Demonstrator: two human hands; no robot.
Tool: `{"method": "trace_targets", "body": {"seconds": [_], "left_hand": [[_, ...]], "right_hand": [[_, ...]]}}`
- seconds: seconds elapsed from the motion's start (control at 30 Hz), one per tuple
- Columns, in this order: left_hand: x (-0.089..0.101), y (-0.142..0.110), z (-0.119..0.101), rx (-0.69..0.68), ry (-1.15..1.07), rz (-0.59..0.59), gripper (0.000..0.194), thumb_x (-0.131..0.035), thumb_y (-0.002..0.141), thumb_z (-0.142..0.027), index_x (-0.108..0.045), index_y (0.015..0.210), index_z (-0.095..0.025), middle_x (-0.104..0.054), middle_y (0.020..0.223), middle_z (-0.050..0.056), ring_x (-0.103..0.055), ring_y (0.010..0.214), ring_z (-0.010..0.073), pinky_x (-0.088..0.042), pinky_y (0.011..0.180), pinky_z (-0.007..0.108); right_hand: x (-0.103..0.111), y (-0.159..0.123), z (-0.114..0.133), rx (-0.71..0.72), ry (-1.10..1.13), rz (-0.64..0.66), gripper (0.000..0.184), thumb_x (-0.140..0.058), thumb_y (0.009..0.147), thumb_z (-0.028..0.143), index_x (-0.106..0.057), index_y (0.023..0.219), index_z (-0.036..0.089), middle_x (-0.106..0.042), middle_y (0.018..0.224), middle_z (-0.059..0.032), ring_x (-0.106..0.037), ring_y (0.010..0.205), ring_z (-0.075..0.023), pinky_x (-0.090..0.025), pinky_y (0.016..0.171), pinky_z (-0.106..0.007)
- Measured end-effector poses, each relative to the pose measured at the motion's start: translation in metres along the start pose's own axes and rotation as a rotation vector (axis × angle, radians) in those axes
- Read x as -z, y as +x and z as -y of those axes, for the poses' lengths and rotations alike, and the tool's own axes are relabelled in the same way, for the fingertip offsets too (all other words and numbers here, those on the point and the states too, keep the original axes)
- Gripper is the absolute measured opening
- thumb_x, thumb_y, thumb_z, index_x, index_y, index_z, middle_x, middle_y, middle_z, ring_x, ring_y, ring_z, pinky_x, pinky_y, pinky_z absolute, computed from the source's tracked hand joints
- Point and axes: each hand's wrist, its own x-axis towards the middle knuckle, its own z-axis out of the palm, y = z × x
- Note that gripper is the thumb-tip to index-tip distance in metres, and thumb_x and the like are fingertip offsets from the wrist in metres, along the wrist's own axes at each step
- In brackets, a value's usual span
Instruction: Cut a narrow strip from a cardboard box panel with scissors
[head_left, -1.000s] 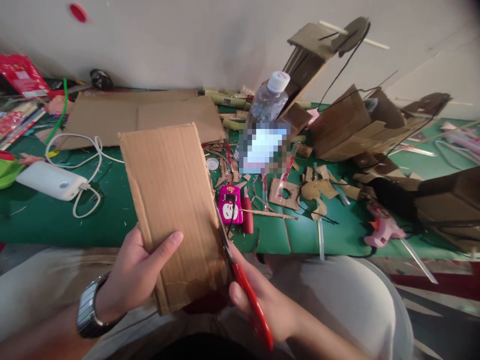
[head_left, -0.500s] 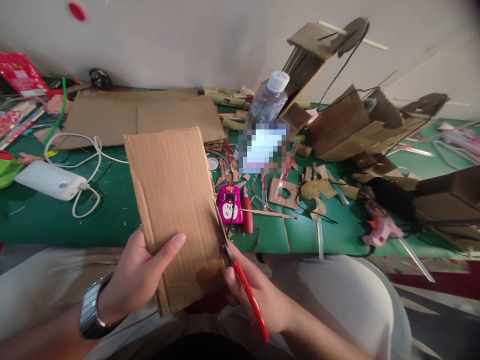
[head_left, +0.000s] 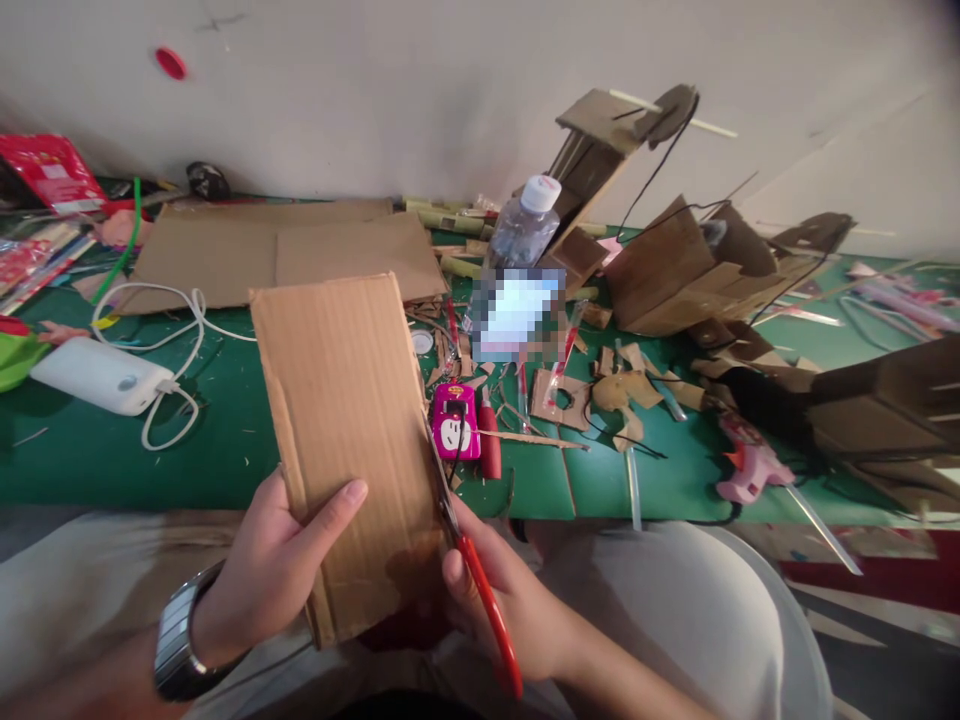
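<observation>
A rectangular cardboard piece (head_left: 345, 400) is held up over my lap, tilted slightly. My left hand (head_left: 289, 550) grips its lower left edge, thumb flat on the front and the other fingers hidden behind. My right hand (head_left: 502, 590) is closed round the red handles of a pair of scissors (head_left: 487, 600). The scissor blades lie along the right edge of the cardboard, pointing up and away from me; their tips are at that edge. Just beyond the blades, a magenta power socket (head_left: 456, 422) with a black cord lies beside a red cylinder (head_left: 490, 440).
On the green table (head_left: 225, 460) lie a white power bank (head_left: 101, 375) with its cable, a large cardboard sheet (head_left: 352, 245), and cardboard scraps. A plastic bottle (head_left: 525, 225) stands behind. Cardboard structures (head_left: 675, 260) and a pink glue gun (head_left: 754, 465) are at the right.
The view has shifted slightly, so the table and its things sit a little lower in the picture. Both hands keep their grip, and the scissors stay at the cardboard's right edge.
</observation>
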Motion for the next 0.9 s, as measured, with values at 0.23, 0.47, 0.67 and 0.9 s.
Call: {"method": "trace_targets", "body": {"seconds": [0.23, 0.47, 0.67, 0.9], "left_hand": [[0.000, -0.001, 0.002, 0.005, 0.013, 0.000, 0.074, -0.090, 0.078, -0.050, -0.067, 0.142, -0.022, -0.082, 0.122, 0.011, -0.071, 0.128, 0.0402, -0.061, 0.107, 0.044], [0.000, 0.000, 0.002, -0.005, 0.023, 0.003, 0.072, -0.091, 0.076, -0.045, -0.068, 0.141, -0.023, -0.081, 0.125, 0.010, -0.068, 0.132, 0.0409, -0.059, 0.110, 0.046], [0.002, 0.000, 0.004, -0.003, 0.040, 0.019, 0.073, -0.089, 0.079, -0.049, -0.066, 0.143, -0.021, -0.081, 0.126, 0.011, -0.069, 0.131, 0.0397, -0.060, 0.109, 0.044], [0.002, 0.002, 0.012, -0.038, 0.055, 0.070, 0.083, -0.082, 0.085, -0.058, -0.057, 0.153, -0.016, -0.079, 0.131, 0.015, -0.071, 0.128, 0.0390, -0.062, 0.107, 0.049]], "right_hand": [[-0.001, 0.000, 0.001, -0.020, -0.026, 0.037, 0.059, -0.046, 0.099, 0.081, -0.050, 0.106, 0.022, -0.035, 0.060, 0.0100, -0.028, 0.049, -0.0070, -0.020, 0.045, -0.021], [-0.001, 0.000, 0.001, -0.016, -0.055, 0.026, 0.061, -0.046, 0.098, 0.082, -0.050, 0.108, 0.022, -0.039, 0.059, 0.0094, -0.033, 0.048, -0.0072, -0.021, 0.044, -0.020], [0.002, 0.001, 0.006, 0.016, -0.163, 0.046, 0.061, -0.043, 0.101, 0.080, -0.052, 0.110, 0.021, -0.045, 0.060, 0.0076, -0.037, 0.049, -0.0079, -0.026, 0.044, -0.019], [0.010, 0.001, 0.007, 0.126, -0.242, 0.069, 0.074, -0.044, 0.099, 0.081, -0.059, 0.132, 0.017, -0.068, 0.081, -0.0053, -0.064, 0.074, -0.0198, -0.058, 0.074, -0.031]]}}
